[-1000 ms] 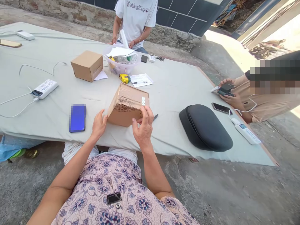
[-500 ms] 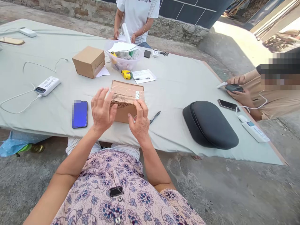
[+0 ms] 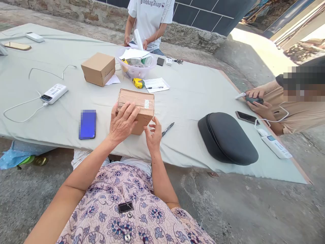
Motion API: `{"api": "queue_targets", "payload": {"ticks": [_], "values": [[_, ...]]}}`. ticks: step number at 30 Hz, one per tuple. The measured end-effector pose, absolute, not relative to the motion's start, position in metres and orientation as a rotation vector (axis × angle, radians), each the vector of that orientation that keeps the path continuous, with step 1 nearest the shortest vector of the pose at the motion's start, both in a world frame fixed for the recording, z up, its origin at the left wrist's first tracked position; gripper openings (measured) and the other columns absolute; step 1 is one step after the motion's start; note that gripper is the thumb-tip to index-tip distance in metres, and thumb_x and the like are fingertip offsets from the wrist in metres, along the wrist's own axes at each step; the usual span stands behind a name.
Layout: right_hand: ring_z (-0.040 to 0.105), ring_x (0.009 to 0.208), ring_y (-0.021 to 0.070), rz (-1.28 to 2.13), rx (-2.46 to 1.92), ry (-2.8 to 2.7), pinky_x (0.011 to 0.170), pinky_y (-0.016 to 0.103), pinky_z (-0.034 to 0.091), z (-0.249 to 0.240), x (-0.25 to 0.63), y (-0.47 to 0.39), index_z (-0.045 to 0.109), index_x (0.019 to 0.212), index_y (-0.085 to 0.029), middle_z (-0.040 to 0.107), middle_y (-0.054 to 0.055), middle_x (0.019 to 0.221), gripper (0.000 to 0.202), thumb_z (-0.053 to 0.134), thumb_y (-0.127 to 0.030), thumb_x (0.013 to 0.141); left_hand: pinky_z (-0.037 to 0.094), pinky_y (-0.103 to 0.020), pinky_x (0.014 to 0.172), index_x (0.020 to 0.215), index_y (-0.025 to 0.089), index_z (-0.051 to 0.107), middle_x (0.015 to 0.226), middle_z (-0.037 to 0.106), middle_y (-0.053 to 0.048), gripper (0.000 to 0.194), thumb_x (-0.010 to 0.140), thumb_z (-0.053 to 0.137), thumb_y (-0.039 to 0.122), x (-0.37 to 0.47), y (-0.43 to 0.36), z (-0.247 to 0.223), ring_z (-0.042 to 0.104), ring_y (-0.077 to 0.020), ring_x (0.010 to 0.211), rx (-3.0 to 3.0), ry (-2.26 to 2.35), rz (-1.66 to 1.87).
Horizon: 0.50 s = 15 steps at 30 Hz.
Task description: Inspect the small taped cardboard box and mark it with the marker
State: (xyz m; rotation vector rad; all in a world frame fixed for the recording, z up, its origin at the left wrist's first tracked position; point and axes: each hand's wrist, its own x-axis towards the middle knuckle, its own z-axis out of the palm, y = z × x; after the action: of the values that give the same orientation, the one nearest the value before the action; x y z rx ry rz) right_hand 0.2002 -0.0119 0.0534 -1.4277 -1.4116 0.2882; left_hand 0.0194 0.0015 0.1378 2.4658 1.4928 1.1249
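Observation:
A taped cardboard box (image 3: 137, 96) stands in front of me, with a dotted white sticker at the right of its top. My left hand (image 3: 123, 122) lies on the near left part of the top, its fingers stretched out over the edge. At the box's near right corner, my right hand (image 3: 153, 135) is open, thumb and fingers apart and curved; whether it touches the box I cannot tell. A black pen (image 3: 168, 129) lies just right of that hand. Left of the box is a phone (image 3: 87, 124) with a blue screen.
Behind the box are another cardboard box (image 3: 98, 67), a yellow tape measure (image 3: 138, 83), a paper sheet (image 3: 159, 84) and a plastic basin (image 3: 135, 72). A black case (image 3: 228, 137) sits on the right. One person (image 3: 149, 23) stands across the table; another person's hands (image 3: 256, 96) hold a dark object.
My left hand has come down onto the box's top and moved right. My right hand has dropped from the top edge to the near right corner. The box has turned slightly.

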Motion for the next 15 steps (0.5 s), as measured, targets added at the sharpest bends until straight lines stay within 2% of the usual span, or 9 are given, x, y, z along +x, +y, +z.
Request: {"api": "queue_targets", "payload": {"ticks": [3, 5, 10, 15], "values": [[0.064, 0.113, 0.0287, 0.364, -1.527, -1.574, 0.096, 0.045, 0.051, 0.031, 0.2, -0.011, 0.057, 0.135, -0.017, 0.07, 0.017, 0.127, 0.059, 0.048, -0.061, 0.096, 0.005, -0.058, 0.131, 0.141, 0.027, 0.059, 0.155, 0.053, -0.009, 0.045, 0.096, 0.055, 0.029, 0.021, 0.001, 0.136, 0.043, -0.0306, 0.15, 2.445, 1.506, 1.138], [0.061, 0.117, 0.0313, 0.332, -1.608, -1.661, 0.101, 0.048, 0.046, 0.019, 0.197, -0.014, 0.061, 0.129, -0.016, 0.072, 0.017, 0.123, 0.056, 0.046, -0.06, 0.097, 0.005, -0.059, 0.131, 0.14, 0.028, 0.059, 0.155, 0.054, -0.008, 0.044, 0.095, 0.055, 0.029, 0.022, 0.0, 0.135, 0.043, -0.0309, 0.15, 2.416, 1.513, 1.156], [0.055, 0.124, 0.0314, 0.191, -1.713, -1.758, 0.103, 0.046, 0.039, 0.004, 0.186, -0.023, 0.057, 0.133, -0.015, 0.067, 0.019, 0.131, 0.049, 0.045, -0.049, 0.1, 0.005, -0.058, 0.13, 0.139, 0.027, 0.059, 0.154, 0.054, -0.008, 0.045, 0.094, 0.055, 0.03, 0.022, 0.003, 0.138, 0.043, -0.031, 0.149, 2.403, 1.512, 1.164], [0.055, 0.121, 0.031, 0.129, -1.717, -1.797, 0.102, 0.045, 0.039, 0.003, 0.184, -0.023, 0.055, 0.134, -0.014, 0.067, 0.019, 0.126, 0.048, 0.047, -0.047, 0.099, 0.013, -0.056, 0.13, 0.142, 0.027, 0.056, 0.158, 0.05, -0.01, 0.054, 0.091, 0.061, 0.041, 0.01, -0.023, 0.149, 0.03, -0.0334, 0.156, 2.35, 1.445, 1.276]]}}
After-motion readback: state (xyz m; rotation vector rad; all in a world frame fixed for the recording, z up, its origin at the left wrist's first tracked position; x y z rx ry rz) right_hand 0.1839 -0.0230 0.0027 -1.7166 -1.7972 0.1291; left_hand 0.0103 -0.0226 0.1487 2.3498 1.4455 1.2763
